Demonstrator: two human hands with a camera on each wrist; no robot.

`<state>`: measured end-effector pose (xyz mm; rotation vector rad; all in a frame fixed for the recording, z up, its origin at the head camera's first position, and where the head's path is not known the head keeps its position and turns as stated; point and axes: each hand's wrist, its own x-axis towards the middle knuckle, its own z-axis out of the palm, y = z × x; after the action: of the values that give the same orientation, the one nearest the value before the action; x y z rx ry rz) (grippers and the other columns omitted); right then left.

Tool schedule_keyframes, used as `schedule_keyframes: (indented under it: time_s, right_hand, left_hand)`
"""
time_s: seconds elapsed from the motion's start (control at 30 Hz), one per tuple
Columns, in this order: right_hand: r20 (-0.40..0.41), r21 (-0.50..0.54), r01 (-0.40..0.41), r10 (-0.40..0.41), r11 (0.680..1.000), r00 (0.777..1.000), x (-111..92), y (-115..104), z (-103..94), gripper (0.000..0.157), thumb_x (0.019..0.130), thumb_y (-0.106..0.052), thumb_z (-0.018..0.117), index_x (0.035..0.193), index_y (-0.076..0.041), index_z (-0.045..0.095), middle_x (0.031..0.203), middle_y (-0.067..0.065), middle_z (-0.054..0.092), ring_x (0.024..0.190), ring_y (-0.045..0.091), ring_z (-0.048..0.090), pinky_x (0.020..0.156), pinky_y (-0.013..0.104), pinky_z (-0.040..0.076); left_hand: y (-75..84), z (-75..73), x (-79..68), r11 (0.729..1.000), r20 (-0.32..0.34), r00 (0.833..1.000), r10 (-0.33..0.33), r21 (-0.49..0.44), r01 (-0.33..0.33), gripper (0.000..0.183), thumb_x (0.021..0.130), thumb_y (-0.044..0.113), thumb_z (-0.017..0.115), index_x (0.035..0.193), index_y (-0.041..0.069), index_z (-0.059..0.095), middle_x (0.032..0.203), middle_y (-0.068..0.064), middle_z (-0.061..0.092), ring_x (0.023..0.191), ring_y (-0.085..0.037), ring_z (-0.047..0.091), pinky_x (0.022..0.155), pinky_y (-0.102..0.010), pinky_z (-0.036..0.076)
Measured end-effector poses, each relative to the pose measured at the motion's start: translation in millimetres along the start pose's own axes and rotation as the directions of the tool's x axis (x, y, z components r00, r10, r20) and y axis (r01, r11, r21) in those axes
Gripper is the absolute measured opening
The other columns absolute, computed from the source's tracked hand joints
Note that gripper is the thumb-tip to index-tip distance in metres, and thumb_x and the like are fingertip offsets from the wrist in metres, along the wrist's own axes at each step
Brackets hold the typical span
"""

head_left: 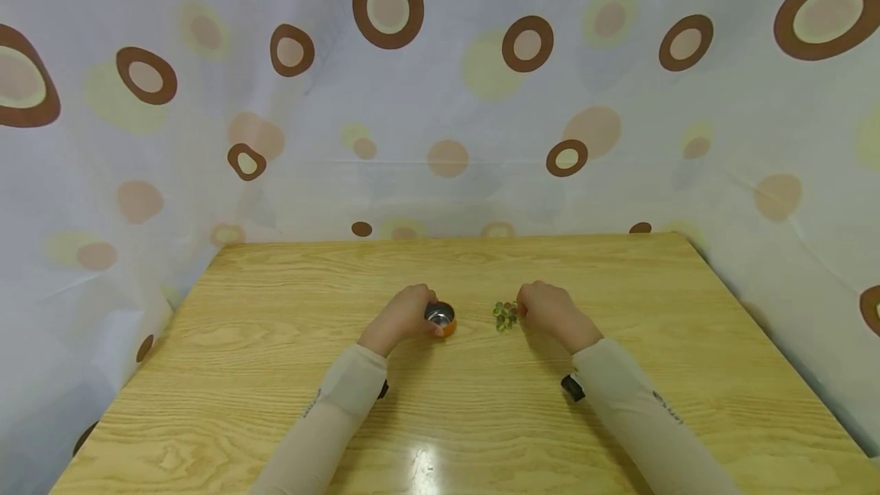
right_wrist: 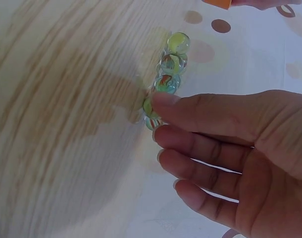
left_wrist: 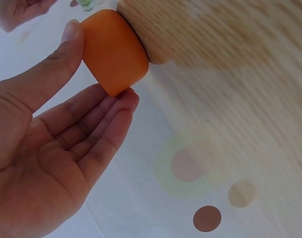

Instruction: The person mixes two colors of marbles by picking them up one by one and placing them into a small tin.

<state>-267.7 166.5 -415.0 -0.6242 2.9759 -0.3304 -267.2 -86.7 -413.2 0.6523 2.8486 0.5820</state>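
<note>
My left hand (head_left: 407,315) holds a small round orange cup (left_wrist: 114,52) with a shiny metal inside. Its thumb lies on the near side, and its fingertips meet the far side. The cup stands with its base at the wooden tabletop. To its right lies a small cluster of clear glass marbles (head_left: 504,316) with green, yellow and red swirls. My right hand (head_left: 548,312) reaches to the right edge of this cluster. In the right wrist view, the thumb tip overlaps a green marble (right_wrist: 149,107); I cannot tell whether it is pinched, as the index finger is hidden.
The light wooden table (head_left: 440,266) runs back to a pale curtain (head_left: 440,98) with brown and yellow spots, which also hangs along both sides. Dark wrist devices (head_left: 572,388) show under the light sleeves (head_left: 344,396).
</note>
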Motion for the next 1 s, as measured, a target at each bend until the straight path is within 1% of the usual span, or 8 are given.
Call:
schedule_keyframes:
  time_s: [0.1,0.2,0.53,0.67,0.77,0.87,0.93,1.0]
  right_hand:
    - [0.004,0.007,-0.003,0.003,1.0,1.0,-0.8,-1.8,0.1,0.036,0.08,0.015,0.057,0.057,-0.013,0.054,0.058,-0.005,0.044,0.056,0.011,0.029,0.05,0.028,0.027]
    - [0.019,0.023,-0.002,0.002,1.0,1.0,-1.3,-2.6,0.1,0.048,0.08,0.016,0.054,0.055,-0.018,0.032,0.056,-0.005,0.019,0.056,0.012,0.014,0.052,0.03,0.017]
    - [0.006,0.067,0.068,-0.069,0.995,0.998,-6.4,-7.1,-14.4,0.051,0.082,0.015,0.054,0.057,-0.018,0.025,0.057,-0.007,0.01,0.054,0.01,0.009,0.051,0.027,0.014]
    - [-0.013,0.077,0.104,-0.103,0.992,0.995,-3.5,-9.9,-19.4,0.039,0.085,0.009,0.059,0.054,-0.011,0.045,0.053,-0.006,0.032,0.05,0.009,0.025,0.048,0.026,0.026]
    - [-0.023,0.075,0.114,-0.113,0.991,0.993,1.3,-13.0,-19.4,0.011,0.086,0.002,0.065,0.076,-0.001,0.067,0.069,0.003,0.058,0.058,0.012,0.047,0.055,0.03,0.043]
    - [-0.032,0.079,0.12,-0.118,0.99,0.992,5.5,-18.1,-18.7,0.005,0.088,-0.001,0.065,0.087,0.002,0.068,0.078,0.007,0.063,0.064,0.014,0.053,0.06,0.033,0.048]
    - [-0.039,0.073,0.125,-0.122,0.99,0.992,8.4,-22.4,-18.0,0.012,0.089,-0.004,0.066,0.097,0.003,0.069,0.086,0.01,0.066,0.07,0.016,0.058,0.066,0.036,0.051]
    - [-0.043,0.076,0.124,-0.121,0.989,0.992,11.3,-27.1,-16.9,0.013,0.09,-0.006,0.066,0.099,0.003,0.068,0.084,0.008,0.065,0.069,0.016,0.057,0.066,0.035,0.05]
  left_hand:
    - [0.9,-0.6,-0.3,1.0,-0.002,1.0,-0.001,0.0,0.001,0.051,0.077,0.021,0.081,0.117,-0.006,0.063,0.11,-0.016,0.062,0.098,-0.028,0.059,0.087,-0.038,0.048]
    - [1.5,-1.1,-0.8,1.0,-0.003,1.0,0.002,-0.004,-0.002,0.049,0.077,0.02,0.081,0.115,-0.006,0.064,0.108,-0.016,0.062,0.097,-0.028,0.059,0.087,-0.038,0.048]
    - [1.7,-1.7,-1.5,0.999,-0.004,1.0,-0.001,-0.039,0.001,0.048,0.078,0.019,0.081,0.116,-0.005,0.064,0.109,-0.016,0.062,0.096,-0.027,0.059,0.086,-0.039,0.048]
    - [0.8,-2.2,-1.4,0.999,-0.009,1.0,0.008,-0.041,-0.008,0.047,0.078,0.019,0.081,0.115,-0.005,0.065,0.108,-0.017,0.062,0.094,-0.027,0.058,0.085,-0.039,0.048]
    - [0.0,-1.8,-1.6,0.999,-0.011,1.0,0.013,-0.035,-0.014,0.047,0.078,0.019,0.081,0.115,-0.005,0.065,0.108,-0.017,0.062,0.094,-0.028,0.058,0.085,-0.04,0.047]
    - [-0.4,-1.6,-2.2,0.999,-0.019,1.0,0.017,-0.042,-0.017,0.047,0.078,0.018,0.081,0.114,-0.006,0.065,0.107,-0.017,0.062,0.094,-0.028,0.058,0.086,-0.04,0.047]
    - [-0.8,-1.4,-1.8,0.999,-0.023,1.0,0.015,-0.051,-0.016,0.047,0.078,0.018,0.081,0.114,-0.006,0.065,0.106,-0.017,0.062,0.095,-0.028,0.058,0.087,-0.04,0.047]
    - [-1.5,-1.0,-1.6,0.998,-0.022,1.0,0.011,-0.059,-0.012,0.047,0.078,0.018,0.081,0.115,-0.006,0.064,0.106,-0.017,0.062,0.095,-0.028,0.058,0.087,-0.04,0.047]
